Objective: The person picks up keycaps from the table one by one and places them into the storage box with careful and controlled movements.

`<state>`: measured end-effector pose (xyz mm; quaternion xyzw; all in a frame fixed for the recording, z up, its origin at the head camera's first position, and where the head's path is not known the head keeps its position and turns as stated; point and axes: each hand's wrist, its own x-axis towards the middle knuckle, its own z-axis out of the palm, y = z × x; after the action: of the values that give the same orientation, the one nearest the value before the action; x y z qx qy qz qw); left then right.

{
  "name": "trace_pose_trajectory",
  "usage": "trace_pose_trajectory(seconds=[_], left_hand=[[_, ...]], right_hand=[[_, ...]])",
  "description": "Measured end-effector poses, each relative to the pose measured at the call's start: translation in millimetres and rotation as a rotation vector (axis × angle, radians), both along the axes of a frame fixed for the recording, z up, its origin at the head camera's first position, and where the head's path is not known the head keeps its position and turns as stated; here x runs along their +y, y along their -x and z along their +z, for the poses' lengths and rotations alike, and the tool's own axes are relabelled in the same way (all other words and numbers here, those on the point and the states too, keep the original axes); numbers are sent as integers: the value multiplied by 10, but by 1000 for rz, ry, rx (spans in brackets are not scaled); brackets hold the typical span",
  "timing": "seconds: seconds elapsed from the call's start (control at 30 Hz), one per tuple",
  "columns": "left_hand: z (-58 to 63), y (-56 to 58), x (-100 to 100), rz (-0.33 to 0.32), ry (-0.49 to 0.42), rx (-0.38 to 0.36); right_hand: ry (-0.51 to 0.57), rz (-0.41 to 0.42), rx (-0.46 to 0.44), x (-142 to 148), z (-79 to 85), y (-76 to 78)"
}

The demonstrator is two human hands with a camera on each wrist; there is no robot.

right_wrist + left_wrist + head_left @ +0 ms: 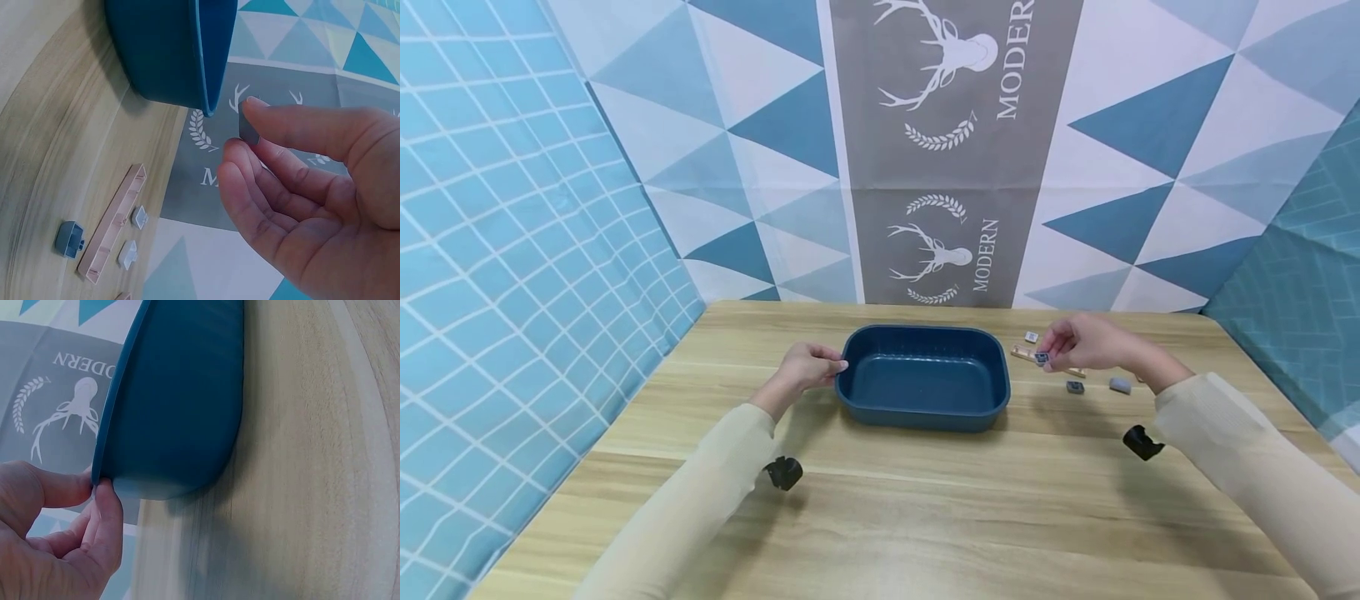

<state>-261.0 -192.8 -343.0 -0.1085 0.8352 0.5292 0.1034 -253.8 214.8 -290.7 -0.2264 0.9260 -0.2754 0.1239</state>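
Observation:
A dark blue rectangular plastic basin stands on the wooden table, its inside bare. My left hand pinches the basin's left rim between thumb and fingers; the left wrist view shows the thumb on one side of the rim. To the right of the basin, my right hand holds a small grey keycap between thumb and fingertips, raised above the table. Below that hand lie a long pink spacebar keycap, a blue-grey keycap and two white keycaps.
Another grey keycap lies further right on the table. A patterned cloth hangs behind the back edge, and a blue checked cloth lines the left side. Black mounts show below each wrist.

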Motion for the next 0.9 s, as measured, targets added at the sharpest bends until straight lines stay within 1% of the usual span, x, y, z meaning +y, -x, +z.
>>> trace_pose_trajectory(seconds=[0.27, 0.43, 0.57, 0.67, 0.77, 0.9], left_hand=[[-30, 2, 2, -4, 7, 10], [-3, 9, 6, -1, 15, 3], [33, 24, 24, -8, 20, 0], [41, 35, 30, -17, 22, 7], [30, 40, 25, -8, 11, 8], [-5, 28, 12, 10, -3, -3]], right_hand=[[-15, -10, 23, -54, 13, 0], [-18, 5, 25, -83, 41, 24], [-20, 24, 29, -110, 109, 48], [-31, 22, 34, -152, 177, 66], [-42, 19, 41, -203, 222, 83], [-69, 30, 53, -276, 231, 95]])
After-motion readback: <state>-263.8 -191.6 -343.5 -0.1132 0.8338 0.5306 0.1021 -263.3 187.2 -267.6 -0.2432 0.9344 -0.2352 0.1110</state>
